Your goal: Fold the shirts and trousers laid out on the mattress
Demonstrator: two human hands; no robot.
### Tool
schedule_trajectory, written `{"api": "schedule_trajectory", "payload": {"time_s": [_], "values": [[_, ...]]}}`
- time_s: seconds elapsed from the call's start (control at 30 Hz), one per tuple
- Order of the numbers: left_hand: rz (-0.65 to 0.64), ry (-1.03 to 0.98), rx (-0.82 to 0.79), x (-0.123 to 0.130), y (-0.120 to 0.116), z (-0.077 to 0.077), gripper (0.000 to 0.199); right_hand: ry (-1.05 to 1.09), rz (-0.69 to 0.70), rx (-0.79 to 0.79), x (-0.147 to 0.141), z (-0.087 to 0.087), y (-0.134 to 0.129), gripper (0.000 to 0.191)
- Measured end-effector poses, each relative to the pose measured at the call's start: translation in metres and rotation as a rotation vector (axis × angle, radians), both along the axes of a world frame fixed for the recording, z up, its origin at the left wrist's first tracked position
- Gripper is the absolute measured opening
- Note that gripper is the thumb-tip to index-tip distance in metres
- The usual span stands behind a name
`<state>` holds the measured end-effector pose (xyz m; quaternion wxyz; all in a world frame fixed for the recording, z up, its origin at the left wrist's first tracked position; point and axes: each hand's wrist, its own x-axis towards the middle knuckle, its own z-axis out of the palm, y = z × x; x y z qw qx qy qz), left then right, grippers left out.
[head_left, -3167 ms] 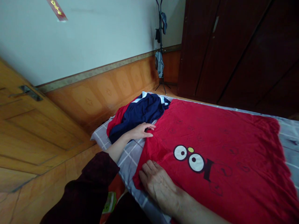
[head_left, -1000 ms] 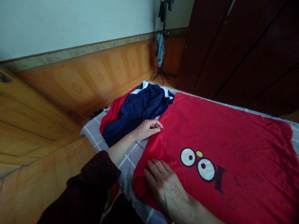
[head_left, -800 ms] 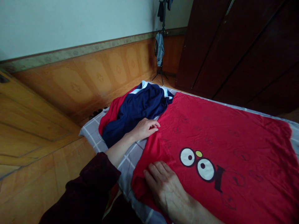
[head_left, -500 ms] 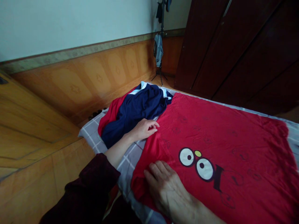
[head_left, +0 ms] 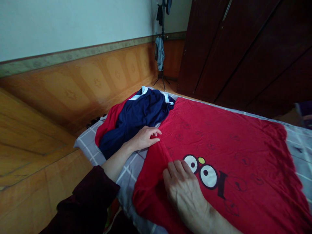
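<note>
A red T-shirt (head_left: 234, 146) with big cartoon eyes printed on it lies spread out over a checked bedsheet (head_left: 129, 169). My left hand (head_left: 145, 138) is at the shirt's left edge, thumb and fingers closing on the cloth there. Lower down and to the right, my right hand (head_left: 184, 188) presses curled fingers into the red fabric beside the printed eyes; its fingertips are hidden beneath the hand. A ridge of cloth runs between the two hands. Just beyond my left forearm lies a rumpled navy garment (head_left: 138, 112) with white trim, red cloth (head_left: 109, 122) showing along its left side.
Dark wardrobe doors (head_left: 234, 55) stand behind the bed at the right. A coat stand (head_left: 162, 29) with hanging clothes is in the corner. Tiled wall panels (head_left: 97, 81) run along the left, with a yellow wooden piece (head_left: 26, 136) at the far left.
My right hand has moved up and right across the shirt, from near its left edge toward the printed eyes. My left hand stays at the edge. The view has shifted slightly.
</note>
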<state>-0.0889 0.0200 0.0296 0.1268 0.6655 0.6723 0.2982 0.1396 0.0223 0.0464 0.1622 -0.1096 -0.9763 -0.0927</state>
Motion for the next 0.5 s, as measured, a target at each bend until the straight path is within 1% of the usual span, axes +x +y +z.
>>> {"api": "schedule_trajectory", "payload": {"time_s": [0.1,0.2,0.37,0.43,0.5], "values": [[0.005,-0.034,-0.021,0.0002,-0.001,0.001,0.018,-0.052,-0.02,-0.001,0.0009,-0.0033,-0.0018,0.013],[-0.02,-0.11,-0.048,0.0005,-0.0023,0.0046,0.02,-0.099,-0.032,0.002,0.0007,-0.0071,-0.0029,0.012],[-0.076,-0.272,-0.046,0.0041,-0.0029,0.0099,0.026,-0.119,-0.027,-0.001,-0.0017,-0.0059,-0.0033,0.011],[-0.063,-0.262,-0.033,0.0064,-0.0018,0.0075,0.027,-0.124,-0.023,-0.008,-0.0022,-0.0047,-0.0034,0.011],[-0.026,-0.159,-0.007,0.0084,-0.0001,0.0029,0.029,-0.142,-0.018,-0.018,-0.0017,-0.0049,-0.0036,0.01]]}}
